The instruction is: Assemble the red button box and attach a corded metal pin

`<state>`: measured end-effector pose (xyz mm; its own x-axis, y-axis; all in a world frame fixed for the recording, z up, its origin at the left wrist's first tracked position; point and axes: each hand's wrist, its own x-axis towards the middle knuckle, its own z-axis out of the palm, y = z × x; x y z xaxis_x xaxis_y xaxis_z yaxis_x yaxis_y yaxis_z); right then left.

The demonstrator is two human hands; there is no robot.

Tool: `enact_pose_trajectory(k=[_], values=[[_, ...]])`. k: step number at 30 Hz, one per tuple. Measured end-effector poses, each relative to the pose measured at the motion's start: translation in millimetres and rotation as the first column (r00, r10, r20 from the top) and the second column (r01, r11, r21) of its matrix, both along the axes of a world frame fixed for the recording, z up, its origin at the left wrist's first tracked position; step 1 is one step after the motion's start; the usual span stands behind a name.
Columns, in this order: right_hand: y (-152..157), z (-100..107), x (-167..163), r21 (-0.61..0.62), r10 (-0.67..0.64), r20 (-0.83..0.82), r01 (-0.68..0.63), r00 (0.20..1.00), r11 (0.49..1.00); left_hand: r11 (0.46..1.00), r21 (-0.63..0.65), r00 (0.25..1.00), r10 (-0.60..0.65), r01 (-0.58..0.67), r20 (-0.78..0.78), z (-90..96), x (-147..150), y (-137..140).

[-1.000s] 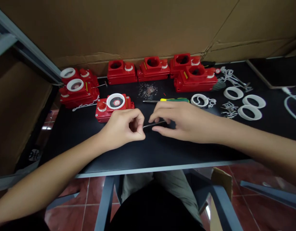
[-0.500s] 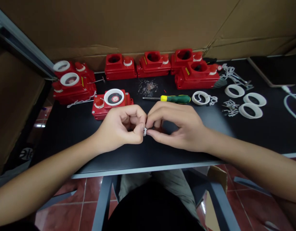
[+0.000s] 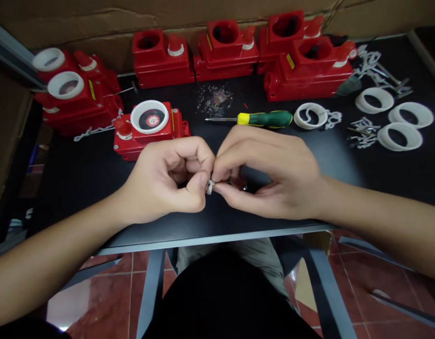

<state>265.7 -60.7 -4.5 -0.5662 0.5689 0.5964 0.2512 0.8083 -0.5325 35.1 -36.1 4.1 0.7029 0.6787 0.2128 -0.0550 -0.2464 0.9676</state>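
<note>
Over the front of the black table (image 3: 245, 230), my left hand (image 3: 171, 181) and my right hand (image 3: 270, 172) meet fingertip to fingertip. Between them is a small whitish, knotted-looking piece (image 3: 209, 187), pinched by thumb and forefinger on both sides. Its exact kind is too small to tell. A glint of metal (image 3: 244, 187) shows under my right fingers. Just beyond my left hand sits a red housing (image 3: 132, 143) with a white ring (image 3: 149, 117) around its dark round window. Behind my right hand lies a screwdriver (image 3: 265, 119) with a green and yellow handle.
Several red housings (image 3: 164, 61) line the back, with two ringed ones (image 3: 93, 101) at left. Loose white rings (image 3: 400, 136), small screws with white cords (image 3: 364, 133) and metal rods (image 3: 390, 75) lie at right. Crumbs (image 3: 215, 100) are scattered mid-table.
The head view has tipped down and come nearer, so the table things appear larger and higher. Both hands keep their pinch on the small whitish piece, which has barely shifted.
</note>
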Motion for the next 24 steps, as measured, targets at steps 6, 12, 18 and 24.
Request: enact_pose_trajectory(k=[6, 12, 18, 24], values=[[-2, -1, -1, -0.073, -0.034, -0.036, 0.031, 0.999, 0.997, 0.999, 0.003, 0.999, 0.043, -0.043, -0.002, -0.2, 0, -3], [-6, 5, -5, -0.146, -0.093, -0.042, 0.086, 0.995, 0.986, 0.996, 0.034, 0.996, 0.086, -0.085, -0.012, 2.9, 1, -12], [-9, 6, -9, -0.184, -0.133, -0.094, 0.114, 0.987, 0.976, 0.996, -0.002, 0.996, 0.086, -0.086, 0.035, 1.8, 2, -13], [-5, 1, -5, -0.162, -0.112, -0.129, 0.091, 0.985, 0.983, 0.987, 0.09, 0.988, 0.123, -0.132, 0.096, -0.8, 4, -13]])
